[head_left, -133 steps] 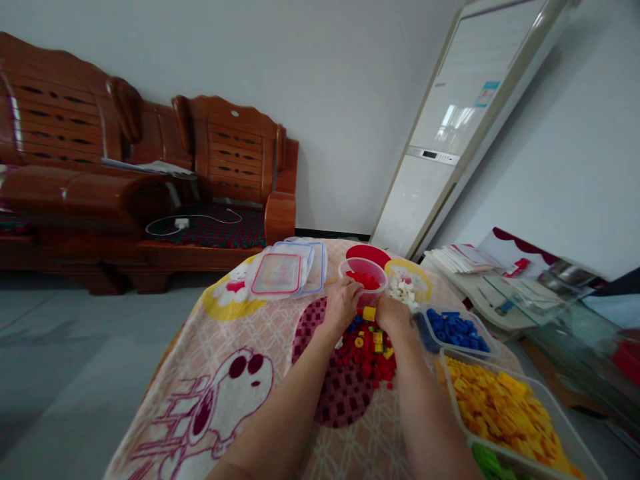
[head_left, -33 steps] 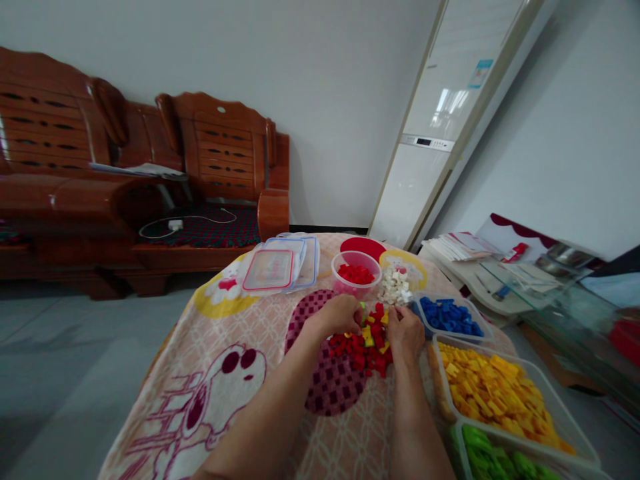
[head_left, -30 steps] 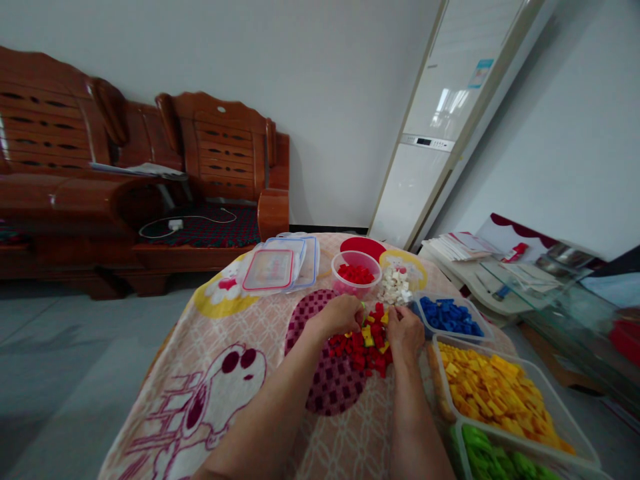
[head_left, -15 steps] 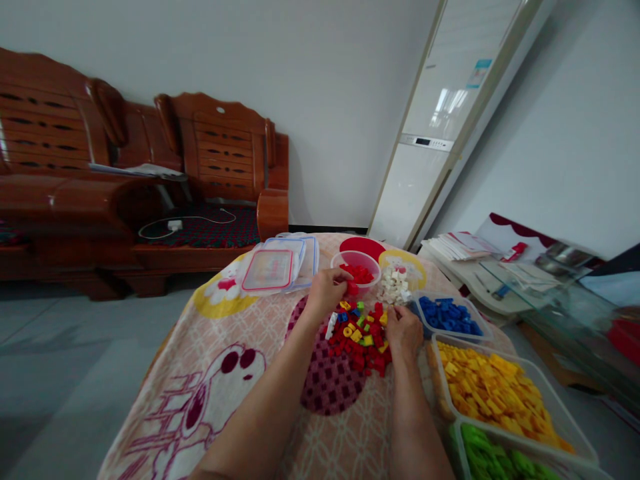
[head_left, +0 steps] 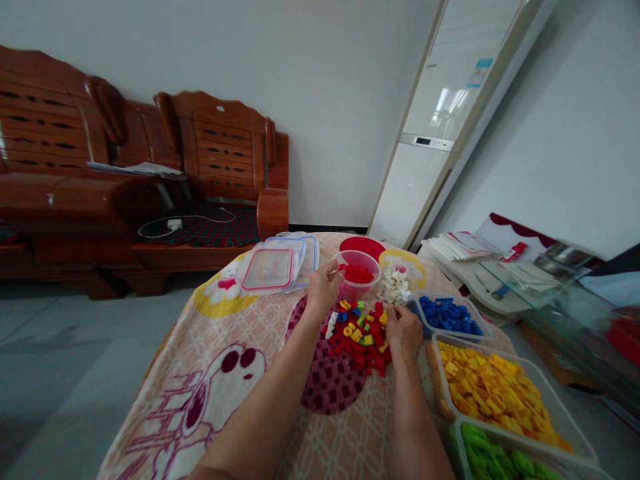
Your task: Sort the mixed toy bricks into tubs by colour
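Observation:
My left hand [head_left: 325, 287] is at the left rim of a round clear bowl [head_left: 357, 292] of red bricks [head_left: 356, 274]. Its fingers are closed together at the rim; whatever they hold is hidden. On the patterned cloth in front of the bowl lies a mixed pile of toy building bricks [head_left: 363, 337], mostly red, with yellow, green, blue and white ones. At the pile's right edge rests my right hand [head_left: 404, 330], fingers curled in beside a yellow brick [head_left: 383, 319]. What is between those fingertips I cannot make out.
White bricks [head_left: 395, 287] are heaped right of the bowl. Down the right side stand tubs of blue bricks [head_left: 450, 316], yellow bricks [head_left: 495, 387] and green bricks [head_left: 487, 457]. Clear lids [head_left: 270, 269] lie at back left, a red lid [head_left: 363, 247] behind the bowl.
My left hand has moved slightly up to the bowl's rim. The red brick seen under its fingers in front of the bowl no longer shows there. My right hand has hardly moved.

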Tool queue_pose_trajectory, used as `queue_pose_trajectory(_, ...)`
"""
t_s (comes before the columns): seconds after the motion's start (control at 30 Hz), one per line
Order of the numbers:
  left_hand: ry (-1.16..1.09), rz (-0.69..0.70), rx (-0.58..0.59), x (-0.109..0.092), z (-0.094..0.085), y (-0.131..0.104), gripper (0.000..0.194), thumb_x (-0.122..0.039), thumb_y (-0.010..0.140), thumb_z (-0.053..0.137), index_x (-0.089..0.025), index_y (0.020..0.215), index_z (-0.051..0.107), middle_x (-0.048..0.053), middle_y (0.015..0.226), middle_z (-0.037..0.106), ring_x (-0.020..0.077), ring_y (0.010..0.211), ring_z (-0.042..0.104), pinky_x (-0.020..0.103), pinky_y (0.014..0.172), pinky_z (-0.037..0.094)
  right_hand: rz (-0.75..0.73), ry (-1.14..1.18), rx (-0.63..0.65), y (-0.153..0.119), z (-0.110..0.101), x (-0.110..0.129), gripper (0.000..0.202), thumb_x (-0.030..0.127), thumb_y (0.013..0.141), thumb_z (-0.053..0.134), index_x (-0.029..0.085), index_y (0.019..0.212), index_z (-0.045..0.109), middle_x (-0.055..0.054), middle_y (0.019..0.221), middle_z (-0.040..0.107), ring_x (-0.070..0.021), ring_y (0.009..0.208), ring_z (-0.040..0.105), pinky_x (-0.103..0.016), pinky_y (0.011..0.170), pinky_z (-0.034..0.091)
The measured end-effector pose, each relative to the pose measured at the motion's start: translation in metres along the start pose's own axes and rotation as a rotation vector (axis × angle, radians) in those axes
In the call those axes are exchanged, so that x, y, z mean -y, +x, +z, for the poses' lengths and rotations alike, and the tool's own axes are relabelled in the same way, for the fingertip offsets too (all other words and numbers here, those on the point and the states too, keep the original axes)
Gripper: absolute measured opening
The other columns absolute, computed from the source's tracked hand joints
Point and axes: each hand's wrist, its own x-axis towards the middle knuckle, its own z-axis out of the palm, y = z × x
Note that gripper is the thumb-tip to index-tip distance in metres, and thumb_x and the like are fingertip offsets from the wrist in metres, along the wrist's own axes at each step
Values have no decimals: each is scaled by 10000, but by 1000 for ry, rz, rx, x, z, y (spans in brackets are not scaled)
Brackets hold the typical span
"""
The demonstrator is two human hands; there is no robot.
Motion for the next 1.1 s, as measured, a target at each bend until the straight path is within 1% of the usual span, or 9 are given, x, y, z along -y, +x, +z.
queue_pose_trajectory(0.13, 52, 17, 89, -9, 1, -3, 314, -134, 755, 601, -118, 1051, 703, 81, 957, 746, 167, 815, 699, 245, 721, 543, -8, 24, -11, 2, 3, -3, 305, 351, 897, 500, 197, 949, 758, -99, 887, 731, -181, 745, 588, -261, 639, 322)
queue_pose_trajectory(0.23, 82, 5, 300, -11, 4, -8, 252, -156, 770, 590, -127, 976, 731, 29, 709, 724, 125, 615, 652, 217, 625, 518, 3, 53, -29, 4, 7, -7, 309, 344, 886, 498, 189, 923, 763, -102, 873, 733, -183, 735, 584, -265, 638, 320)
queue_pose_trajectory(0.3, 145, 32, 439, -12, 8, -13, 222, -170, 759, 605, -136, 927, 747, 8, 656, 705, 115, 587, 629, 209, 618, 504, -3, 86, -42, 5, 9, -10, 309, 346, 876, 504, 183, 906, 764, -102, 854, 733, -184, 725, 580, -267, 641, 322)
queue_pose_trajectory(0.5, 384, 199, 752, -16, 24, -32, 284, -159, 680, 666, -184, 941, 776, 5, 815, 748, 145, 723, 648, 223, 723, 498, -5, 152, -53, 7, 8, -13, 321, 355, 861, 506, 162, 877, 762, -108, 833, 731, -184, 706, 566, -271, 642, 326)
queue_pose_trajectory(0.57, 442, 242, 812, -17, 29, -37, 307, -151, 675, 671, -207, 958, 777, 10, 855, 755, 157, 767, 655, 228, 750, 496, 2, 166, -49, 7, 7, -12, 324, 360, 853, 509, 158, 868, 762, -106, 827, 729, -184, 700, 563, -271, 641, 329)
queue_pose_trajectory(0.73, 567, 299, 840, -16, 38, -45, 290, -131, 673, 669, -226, 923, 782, 30, 868, 760, 180, 815, 665, 239, 746, 491, 17, 170, -60, 6, 5, -10, 314, 360, 844, 517, 165, 871, 761, -96, 818, 721, -183, 695, 555, -272, 626, 319)
queue_pose_trajectory(0.87, 510, 281, 806, -14, 37, -44, 195, -155, 675, 688, -198, 840, 781, 26, 800, 750, 161, 745, 655, 224, 699, 484, 37, 131, -63, 5, 3, -8, 299, 343, 855, 518, 173, 873, 763, -94, 806, 715, -177, 674, 534, -275, 606, 293)
queue_pose_trajectory(1.0, 306, 187, 675, -14, 32, -37, 161, -169, 684, 688, -159, 823, 768, 22, 722, 727, 142, 674, 646, 206, 628, 482, 52, 118, -49, 5, 2, -8, 289, 342, 863, 529, 175, 874, 764, -98, 806, 715, -172, 673, 529, -270, 605, 285)
queue_pose_trajectory(1.1, 91, 101, 478, -16, 29, -31, 215, -151, 687, 676, -137, 885, 760, 35, 728, 722, 129, 620, 638, 206, 588, 486, 54, 112, -46, 5, 2, -7, 278, 333, 866, 533, 177, 870, 763, -98, 808, 716, -173, 687, 533, -265, 602, 281)
